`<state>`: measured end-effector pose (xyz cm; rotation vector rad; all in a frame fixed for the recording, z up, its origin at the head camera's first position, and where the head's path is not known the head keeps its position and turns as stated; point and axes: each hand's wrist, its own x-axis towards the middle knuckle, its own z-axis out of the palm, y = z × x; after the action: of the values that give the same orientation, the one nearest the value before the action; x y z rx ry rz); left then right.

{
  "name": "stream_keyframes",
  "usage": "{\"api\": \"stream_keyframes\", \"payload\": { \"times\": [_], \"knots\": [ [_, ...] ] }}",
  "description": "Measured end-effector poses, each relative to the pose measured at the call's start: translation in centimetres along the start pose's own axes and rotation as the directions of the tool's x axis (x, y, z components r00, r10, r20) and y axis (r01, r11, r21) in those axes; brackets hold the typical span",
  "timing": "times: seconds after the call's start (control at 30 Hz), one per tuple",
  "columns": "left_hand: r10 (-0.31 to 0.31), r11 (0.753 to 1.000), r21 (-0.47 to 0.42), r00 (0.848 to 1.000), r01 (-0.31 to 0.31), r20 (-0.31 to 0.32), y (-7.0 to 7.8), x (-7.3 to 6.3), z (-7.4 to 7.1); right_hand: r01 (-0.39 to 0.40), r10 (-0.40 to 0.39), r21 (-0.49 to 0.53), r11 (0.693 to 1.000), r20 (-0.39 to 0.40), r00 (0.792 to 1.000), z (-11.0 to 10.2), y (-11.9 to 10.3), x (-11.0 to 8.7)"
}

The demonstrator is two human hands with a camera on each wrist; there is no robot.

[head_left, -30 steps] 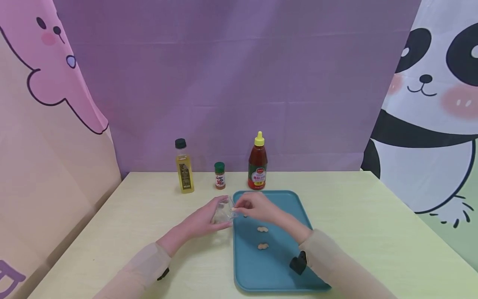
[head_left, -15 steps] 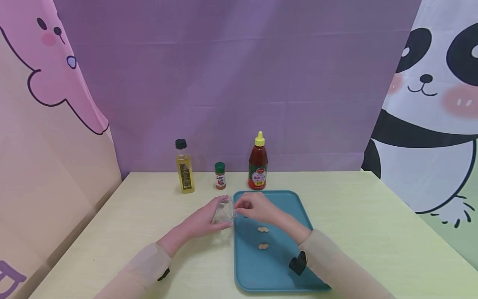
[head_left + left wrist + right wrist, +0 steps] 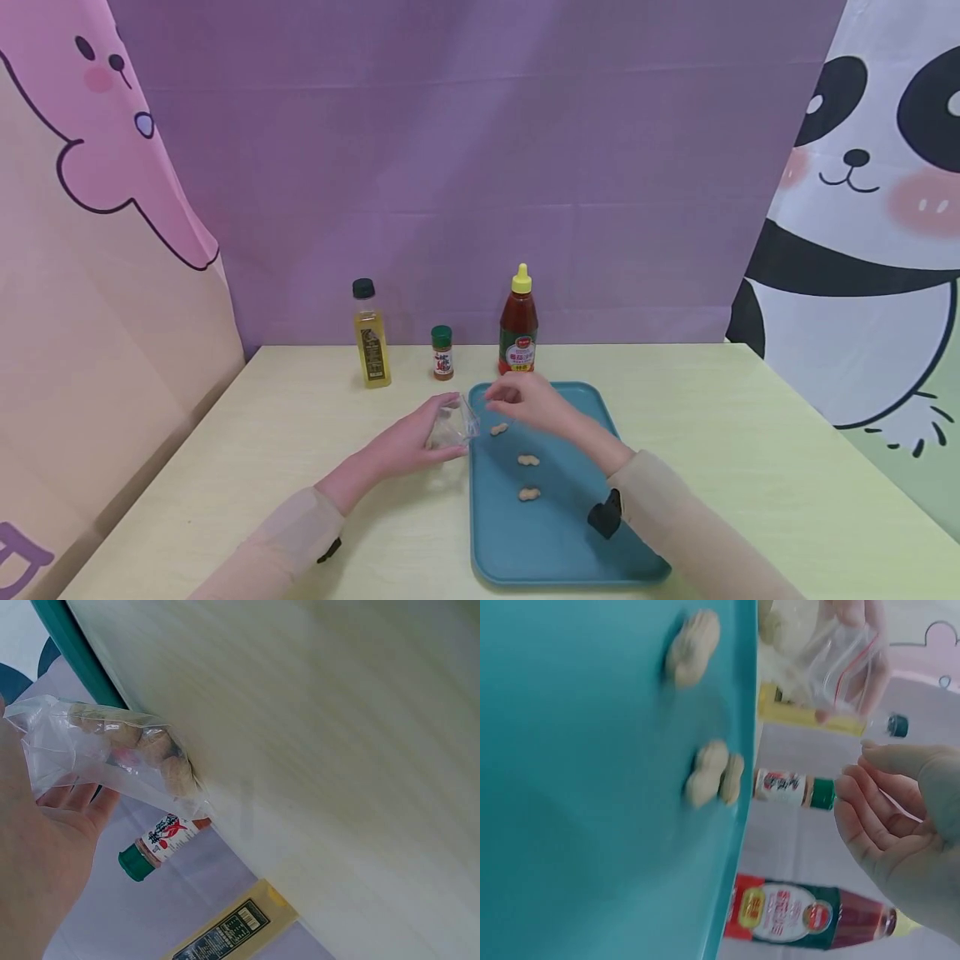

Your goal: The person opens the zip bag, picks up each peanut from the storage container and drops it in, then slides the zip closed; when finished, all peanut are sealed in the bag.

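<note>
My left hand (image 3: 423, 437) holds a clear zip bag (image 3: 452, 425) at the left rim of the blue tray (image 3: 555, 550). In the left wrist view several tan peanuts (image 3: 155, 746) lie inside the clear bag (image 3: 52, 742). The right hand (image 3: 532, 406) is over the tray's far end, just right of the bag and apart from it. Its fingers (image 3: 862, 802) bend loosely with nothing between them and the thumb. Three peanuts (image 3: 528, 460) lie in a rough column on the tray. Seen from the right wrist, one peanut (image 3: 694, 647) lies apart from two closer ones (image 3: 707, 772).
Behind the tray stands a red sauce bottle (image 3: 517, 329) with a yellow cap. Left of it are a small green-capped seasoning jar (image 3: 442, 354) and a dark-capped oil bottle (image 3: 371, 342). A purple cloth (image 3: 480, 167) hangs behind the pale table (image 3: 300, 433).
My right hand has drawn away from the bag's mouth, up and to the right. The far peanut it partly covered now shows whole. The left hand stays put with the bag.
</note>
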<state>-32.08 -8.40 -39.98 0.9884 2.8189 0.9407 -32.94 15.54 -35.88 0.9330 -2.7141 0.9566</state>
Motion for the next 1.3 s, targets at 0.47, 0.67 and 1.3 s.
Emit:
{"api": "stream_keyframes", "payload": {
  "times": [0.47,0.67,1.3],
  "knots": [
    [-0.019,1.000,-0.017,1.000,0.019,0.014,0.0,0.1,0.0,-0.050,0.054,-0.038,0.998,0.117,0.992,0.4,3.0,0.3],
    [-0.030,0.999,-0.020,0.999,0.031,0.020,0.0,0.0,0.0,-0.104,0.116,-0.070,0.992,0.204,0.972,0.8,3.5,0.3],
    [-0.038,0.999,-0.012,0.999,0.038,0.020,0.2,-0.1,-0.2,-0.096,0.124,-0.123,0.988,0.249,0.960,1.3,3.9,0.1]
  ]
}}
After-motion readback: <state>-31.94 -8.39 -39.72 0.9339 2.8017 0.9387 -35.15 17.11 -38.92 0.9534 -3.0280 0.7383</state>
